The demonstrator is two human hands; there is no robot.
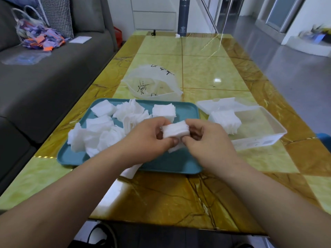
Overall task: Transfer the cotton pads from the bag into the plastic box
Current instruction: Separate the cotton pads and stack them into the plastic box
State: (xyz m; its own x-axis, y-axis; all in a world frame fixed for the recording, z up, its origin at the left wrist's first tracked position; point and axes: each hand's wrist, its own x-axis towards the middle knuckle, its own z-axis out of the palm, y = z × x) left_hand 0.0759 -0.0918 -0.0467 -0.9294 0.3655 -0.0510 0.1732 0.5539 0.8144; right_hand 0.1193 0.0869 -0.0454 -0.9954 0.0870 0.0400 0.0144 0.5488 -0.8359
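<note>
Where the two hands are meeting over the teal tray (pixel 161 163), they are hiding part of what lies under them — only a white corner of loose pads is peeking out below the thumbs, and another white piece is showing under the left forearm at the tray's near edge. The left hand (pixel 148 135) and right hand (pixel 206 138) are both curling inward, fingers pressed onto opposite ends of a small stack of cotton pads (pixel 176 131), thumbs underneath, holding it just above the tray's right half. How many pads are in the stack is hard to tell. More cotton pads (pixel 100 129) are lying in loose heaps and neat blocks across the tray's left and far parts. Just beyond the tray's far edge, the bag (pixel 154 81) is sitting open and slumped; its black markings are unreadable and its inside is hard to make out. Right of the tray, the plastic box (pixel 259 140) is standing open with its lid folded back, and a block of pads (pixel 225 120) is resting against its left end — the rest of its floor is looking bare. The table (pixel 215 68) is offering open surface beyond the bag and nearer than the tray. A dark flask (pixel 182 17) is standing far beyond the tray, and a grey sofa (pixel 44 83) is running along the left.
</note>
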